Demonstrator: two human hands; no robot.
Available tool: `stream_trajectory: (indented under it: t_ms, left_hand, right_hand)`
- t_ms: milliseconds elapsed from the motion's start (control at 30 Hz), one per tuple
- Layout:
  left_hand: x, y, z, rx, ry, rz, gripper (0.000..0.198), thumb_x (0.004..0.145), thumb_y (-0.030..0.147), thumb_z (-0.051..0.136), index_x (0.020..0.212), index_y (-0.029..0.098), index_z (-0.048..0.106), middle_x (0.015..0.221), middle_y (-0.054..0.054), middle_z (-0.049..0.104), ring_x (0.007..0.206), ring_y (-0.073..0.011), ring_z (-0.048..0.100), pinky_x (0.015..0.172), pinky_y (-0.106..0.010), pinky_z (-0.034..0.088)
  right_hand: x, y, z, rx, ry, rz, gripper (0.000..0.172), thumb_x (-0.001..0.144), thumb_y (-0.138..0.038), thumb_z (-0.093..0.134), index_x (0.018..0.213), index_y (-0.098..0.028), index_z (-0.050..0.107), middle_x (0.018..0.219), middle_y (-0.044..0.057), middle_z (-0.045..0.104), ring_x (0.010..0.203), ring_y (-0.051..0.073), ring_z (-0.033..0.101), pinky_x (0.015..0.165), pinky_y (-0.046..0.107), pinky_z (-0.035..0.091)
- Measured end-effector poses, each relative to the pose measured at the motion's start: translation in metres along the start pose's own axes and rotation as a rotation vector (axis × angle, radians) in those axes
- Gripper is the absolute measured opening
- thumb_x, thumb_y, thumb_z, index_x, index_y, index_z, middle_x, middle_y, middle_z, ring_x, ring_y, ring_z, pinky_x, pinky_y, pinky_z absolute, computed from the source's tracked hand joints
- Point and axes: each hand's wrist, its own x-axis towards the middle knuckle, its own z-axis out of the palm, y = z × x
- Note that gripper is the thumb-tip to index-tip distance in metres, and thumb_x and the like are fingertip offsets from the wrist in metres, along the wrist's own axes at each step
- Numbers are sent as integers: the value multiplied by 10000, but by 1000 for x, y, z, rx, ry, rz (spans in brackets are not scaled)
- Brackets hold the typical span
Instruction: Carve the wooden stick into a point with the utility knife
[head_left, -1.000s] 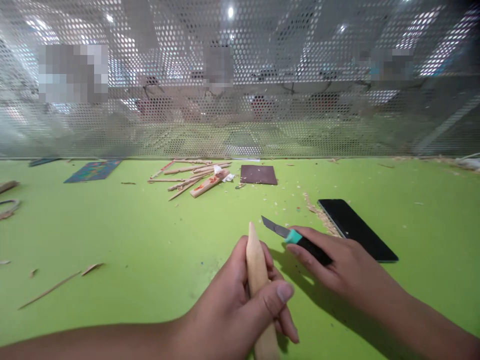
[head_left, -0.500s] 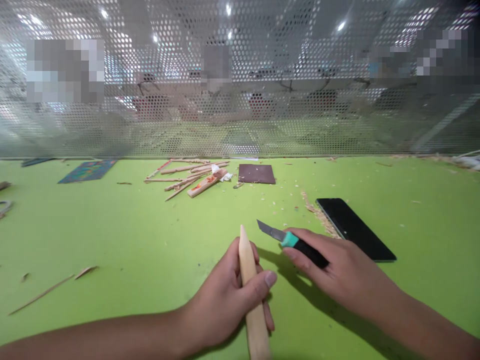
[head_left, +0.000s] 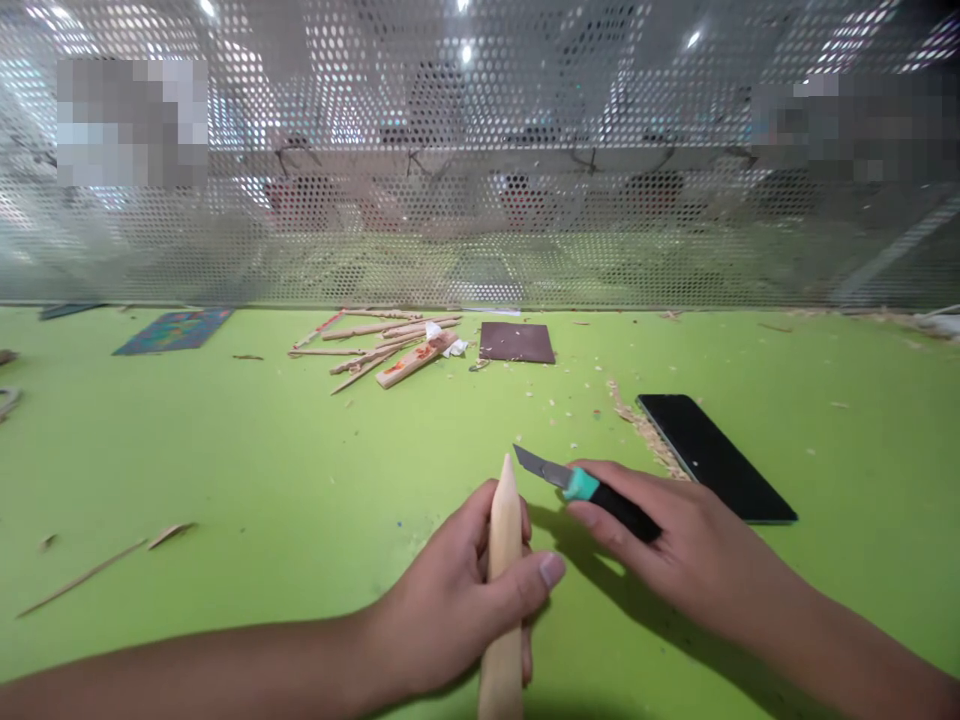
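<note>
My left hand is wrapped round a pale wooden stick, its thumb lying across the front. The stick stands tilted up and away from me, tapering to a point at its upper end; its lower end runs out of view at the bottom. In my right hand is a utility knife with a black and teal handle. Its bare blade points left, and the blade's tip is just beside the stick's point, apart from it as far as I can see.
A black phone lies right of my right hand, with wood shavings along its left edge. Farther back are thin carved sticks, a paint-stained wood block and brown sandpaper. A perforated metal screen bounds the green table.
The wooden stick's point has moved a little right, nearer the blade, and the stick's lean has changed as my left hand turned it. My right hand with the knife has barely moved.
</note>
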Motion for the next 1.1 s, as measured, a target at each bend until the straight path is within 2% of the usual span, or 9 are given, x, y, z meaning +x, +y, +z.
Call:
stream_trajectory:
  t_ms: [333,500,600,667,800,933,1100]
  left_hand:
    - [-1,-1,-4,74,-13,-7,481,970,575,746,1154,207,496,778,71,534,538,-64,549,467,-180,515]
    - [-1,0,-3,74,-22,26,443,987,574,725,1072,209,489,724,89,460,550,-56,436,474,-164,392]
    - [-1,4,-2,108,-32,32,476,976,563,745,1184,186,543,741,82,432,584,-74,394,497,-196,343]
    - [1,8,-1,156,-26,48,496,978,574,735,1218,171,574,770,63,457,630,-93,407,537,-216,354]
    - [3,12,-1,239,-26,107,434,983,580,721,1045,163,615,815,33,497,730,-115,430,647,-233,394]
    - [3,9,-1,219,-86,13,467,995,628,664,860,201,531,624,77,418,543,-90,372,490,-213,311]
    - [1,2,2,154,-33,-24,523,1021,692,565,824,216,476,590,89,427,434,-61,393,421,-175,355]
  right_hand:
    - [-1,0,3,20,-40,-18,389,1111,-548,458,1227,-274,709,1105,68,848,881,265,814,691,350,598]
    - [-1,-1,2,21,-64,-46,414,1113,-574,437,1180,-272,711,1037,68,848,821,263,806,649,337,569]
    - [-2,-4,2,58,-104,-56,407,1116,-575,438,1115,-272,709,982,50,839,774,240,786,643,321,546]
    - [-2,-5,2,100,-141,-83,387,1118,-562,452,1101,-266,701,980,41,832,773,222,775,655,307,538]
    - [-3,-7,3,152,-185,-156,377,1116,-544,463,1097,-245,692,1001,56,826,793,213,770,694,299,545]
    - [-4,-11,3,170,-193,-155,345,1114,-506,476,1068,-250,701,989,60,828,816,218,783,724,293,570]
    - [-3,-10,7,112,-72,-121,346,1106,-474,504,1234,-246,731,1019,83,850,847,254,811,739,327,624]
